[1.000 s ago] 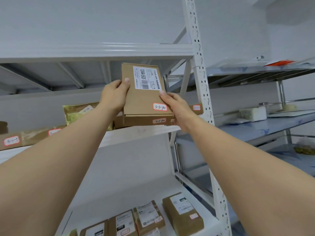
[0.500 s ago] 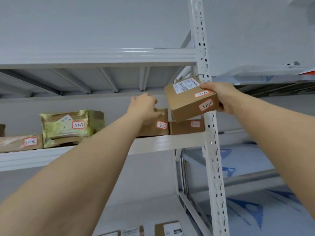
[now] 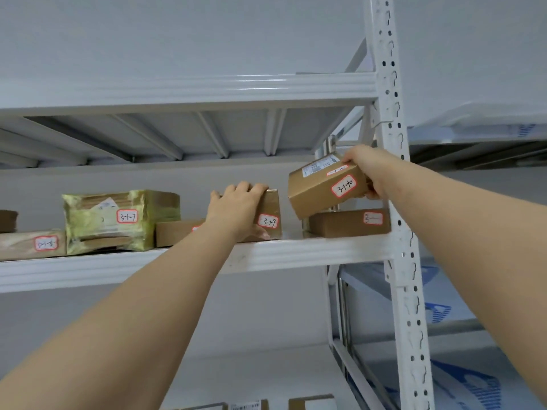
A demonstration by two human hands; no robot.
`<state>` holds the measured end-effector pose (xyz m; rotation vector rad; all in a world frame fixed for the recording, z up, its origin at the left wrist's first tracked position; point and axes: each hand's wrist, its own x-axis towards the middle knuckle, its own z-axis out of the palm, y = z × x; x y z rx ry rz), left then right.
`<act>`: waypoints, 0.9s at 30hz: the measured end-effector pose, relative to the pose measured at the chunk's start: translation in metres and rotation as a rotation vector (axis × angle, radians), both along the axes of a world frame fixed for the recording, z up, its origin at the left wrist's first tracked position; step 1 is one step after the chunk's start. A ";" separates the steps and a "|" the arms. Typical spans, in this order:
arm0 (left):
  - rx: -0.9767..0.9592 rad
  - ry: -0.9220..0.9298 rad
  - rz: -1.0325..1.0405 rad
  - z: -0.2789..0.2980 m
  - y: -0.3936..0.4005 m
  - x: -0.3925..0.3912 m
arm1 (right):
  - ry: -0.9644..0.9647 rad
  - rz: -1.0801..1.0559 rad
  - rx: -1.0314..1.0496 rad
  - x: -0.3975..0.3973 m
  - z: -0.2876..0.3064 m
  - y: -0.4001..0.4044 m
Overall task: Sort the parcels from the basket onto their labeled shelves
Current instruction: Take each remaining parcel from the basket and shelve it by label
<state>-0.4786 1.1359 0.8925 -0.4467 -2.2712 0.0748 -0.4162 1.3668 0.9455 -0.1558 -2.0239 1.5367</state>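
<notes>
My right hand (image 3: 365,172) grips a brown cardboard parcel (image 3: 318,192) labelled 3-1-10, tilted, its lower corner resting on a flat brown box (image 3: 344,222) at the right end of the white shelf (image 3: 296,253). My left hand (image 3: 236,207) grips the top edge of an upright brown parcel (image 3: 270,211) labelled 3-1-9, standing on the same shelf just left of the tilted parcel.
Further left on the shelf stand a low brown box (image 3: 174,232), a yellow-green wrapped parcel (image 3: 118,220) labelled 3-1-7 and a flat tan parcel (image 3: 29,244). A white perforated upright (image 3: 396,202) bounds the shelf on the right. More parcels (image 3: 310,403) lie on the shelf below.
My right hand has carried the 3-1-10 parcel to the right and tipped it onto the flat box. My left hand let go of it and took hold of the 3-1-9 parcel.
</notes>
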 end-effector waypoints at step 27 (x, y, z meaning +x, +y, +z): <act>-0.024 -0.067 0.097 0.004 -0.074 -0.002 | 0.059 -0.438 1.154 -0.071 -0.027 -0.083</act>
